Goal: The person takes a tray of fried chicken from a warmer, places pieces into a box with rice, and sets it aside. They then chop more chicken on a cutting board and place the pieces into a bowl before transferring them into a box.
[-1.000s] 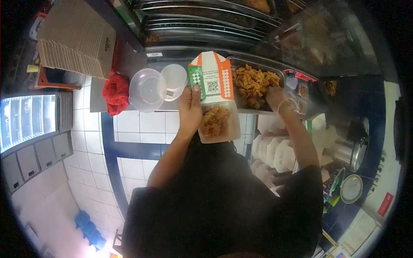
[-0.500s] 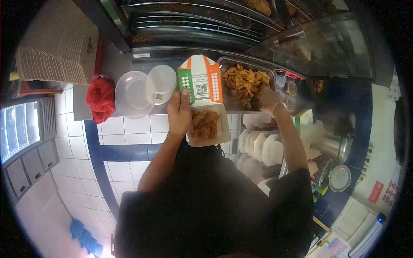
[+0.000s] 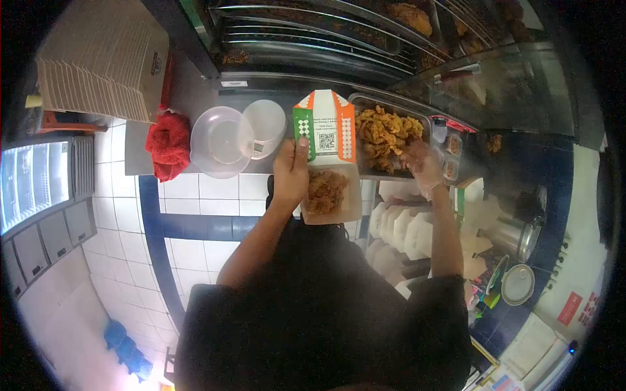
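My left hand (image 3: 291,174) is closed on the left side of an open paper takeaway box (image 3: 351,199), its thumb up against the green edge of the lid. The raised lid is green, orange and white with a QR code. Brown fried chicken pieces (image 3: 326,190) lie inside the box. On my right, a metal tray (image 3: 427,116) holds a heap of golden fried chicken (image 3: 386,133). My right hand (image 3: 424,168), which looks thinly gloved, is at the heap's right edge. Its fingertips overlap the chicken and are blurred; I cannot tell whether they grip a piece.
Left of the box sit a clear plastic bowl (image 3: 222,143), a round container on a small scale (image 3: 266,127) and a red cloth (image 3: 168,146). Stacked cardboard (image 3: 98,72) rises at far left. Small tubs (image 3: 451,156) stand right of the tray; white folded boxes (image 3: 411,228) are below.
The whole view has shifted, so the counter appears further right. My right hand has drawn back slightly from the chicken heap, showing more of its fingers. My left hand keeps hold of the box.
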A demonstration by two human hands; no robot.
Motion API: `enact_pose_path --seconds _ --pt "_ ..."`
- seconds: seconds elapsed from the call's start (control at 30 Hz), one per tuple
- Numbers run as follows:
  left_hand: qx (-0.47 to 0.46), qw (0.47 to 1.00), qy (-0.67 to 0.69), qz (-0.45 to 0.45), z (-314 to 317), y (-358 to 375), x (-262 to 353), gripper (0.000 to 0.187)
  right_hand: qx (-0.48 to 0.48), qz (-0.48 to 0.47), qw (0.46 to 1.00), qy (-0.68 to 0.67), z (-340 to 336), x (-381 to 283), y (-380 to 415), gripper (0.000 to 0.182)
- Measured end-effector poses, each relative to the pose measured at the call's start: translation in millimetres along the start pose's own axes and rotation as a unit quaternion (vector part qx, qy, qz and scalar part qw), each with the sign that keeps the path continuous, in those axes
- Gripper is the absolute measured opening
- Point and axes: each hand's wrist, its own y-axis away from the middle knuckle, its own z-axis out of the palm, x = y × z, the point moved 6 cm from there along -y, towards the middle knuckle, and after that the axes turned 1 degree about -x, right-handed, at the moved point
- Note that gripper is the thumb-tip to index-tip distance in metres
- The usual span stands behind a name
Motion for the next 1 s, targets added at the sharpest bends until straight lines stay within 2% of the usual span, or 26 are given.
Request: enact_pose_path --seconds 0.03,0.07,0.1,0.13,0.17,0.2,0.23,0.27,0.3,0.33,0.43,0.47,0.53,0.57,0.6,0.63,0.67,0.73,0.8,0.83,0.87,0.9,0.97,1.0 --pt "-0.010 0.999 -0.020 -0.024 1 -1 -4 0.033 -0.001 0.002 1.000 0.002 9 6 7 0.033" --pt "-0.015 0.999 -0.016 -0.024 4 -2 -9 0.033 0.007 0.055 0.986 -0.160 18 20 16 0.025" --pt "-0.007 0.999 0.045 -0.012 7 -2 -16 0.033 0.019 0.109 0.942 -0.316 25 36 26 0.022" --pt "0.000 0.994 0.105 0.000 9 -3 -16 0.033 0.024 0.116 0.943 -0.312 27 48 31 0.022" --pt "-0.011 0.994 0.108 0.001 11 -2 -15 0.033 0.012 0.166 0.806 -0.568 37 64 37 0.025" --pt "-0.013 0.996 0.093 -0.002 10 -2 -9 0.033 0.004 0.196 0.599 -0.776 45 71 45 0.030" --pt "-0.016 0.997 0.077 -0.003 9 -4 -6 0.033 0.016 0.199 0.598 -0.776 30 60 50 0.030" --pt "-0.024 0.995 0.093 -0.003 11 -9 -29 0.033 0.073 0.200 0.580 -0.786 3 32 51 0.032" --pt "-0.035 0.995 0.094 0.002 13 -10 -23 0.033 0.129 0.198 0.560 -0.794 -13 14 52 0.034" --pt "-0.025 0.997 0.071 -0.011 11 -9 -16 0.032 0.189 0.210 0.498 -0.820 -12 14 55 0.032" --pt "-0.026 0.998 0.053 -0.007 10 -10 -19 0.031 0.253 0.258 0.475 -0.803 -38 -13 56 0.031" --pt "-0.024 0.998 0.058 -0.008 10 -11 -22 0.031 0.261 0.256 0.470 -0.803 -22 17 52 0.031" --pt "-0.029 0.999 0.023 -0.017 7 -11 -22 0.033 0.046 0.127 0.594 -0.793 27 64 21 0.029" --pt "-0.034 0.999 0.020 -0.012 9 -7 -12 0.033 0.052 0.125 0.591 -0.795 32 66 24 0.029" --pt "-0.024 0.997 0.051 -0.044 10 -3 -3 0.033 0.080 0.202 0.683 -0.698 38 77 28 0.024" --pt "-0.014 0.994 0.083 -0.076 11 -1 1 0.033 0.104 0.276 0.757 -0.583 41 89 32 0.028" --pt "-0.017 0.994 0.082 -0.071 11 -2 -5 0.033 0.109 0.274 0.755 -0.585 42 92 32 0.028" --pt "-0.017 0.999 0.049 -0.001 7 -6 -16 0.031 0.071 0.268 0.782 -0.559 53 107 31 0.024" --pt "-0.018 0.998 0.066 -0.012 8 -6 -19 0.031 0.052 0.263 0.794 -0.546 53 105 25 0.023" --pt "-0.021 0.996 0.083 -0.028 9 -3 -21 0.030 0.036 0.243 0.935 -0.254 37 80 17 0.023" --pt "-0.025 0.996 0.080 -0.028 11 0 -20 0.030 0.013 0.199 0.978 0.064 27 58 15 0.023" --pt "-0.014 0.998 0.051 -0.027 10 1 -17 0.030 0.014 0.204 0.977 0.061 30 55 24 0.023" --pt "-0.001 1.000 0.023 -0.020 15 -2 -10 0.031 0.092 0.115 0.980 -0.137 23 46 26 0.019" --pt "0.002 0.999 0.039 -0.031 15 -1 -11 0.031 0.084 0.161 0.979 -0.093 23 59 25 0.016"
